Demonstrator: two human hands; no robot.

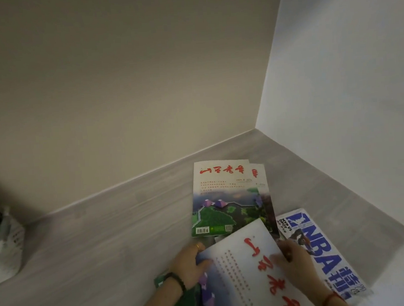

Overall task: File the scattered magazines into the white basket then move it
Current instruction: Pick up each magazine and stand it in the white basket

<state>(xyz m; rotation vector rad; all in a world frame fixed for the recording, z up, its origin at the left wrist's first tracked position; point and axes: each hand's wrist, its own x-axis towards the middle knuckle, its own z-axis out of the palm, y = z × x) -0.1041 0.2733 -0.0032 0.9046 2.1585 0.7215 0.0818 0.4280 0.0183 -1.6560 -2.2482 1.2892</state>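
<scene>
The grey wood-grain floor met cream and white walls at a corner. Near that corner lay a magazine over a second copy. Both hands, left and right, gripped a white magazine beside the NBA magazine. The floor's left side lay open.

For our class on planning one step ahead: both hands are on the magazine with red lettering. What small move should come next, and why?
Probably lift that magazine clear of the pile. The left hand and right hand already grip its opposite edges, while it overlaps the landscape-cover magazine and the NBA magazine on the floor.
</scene>
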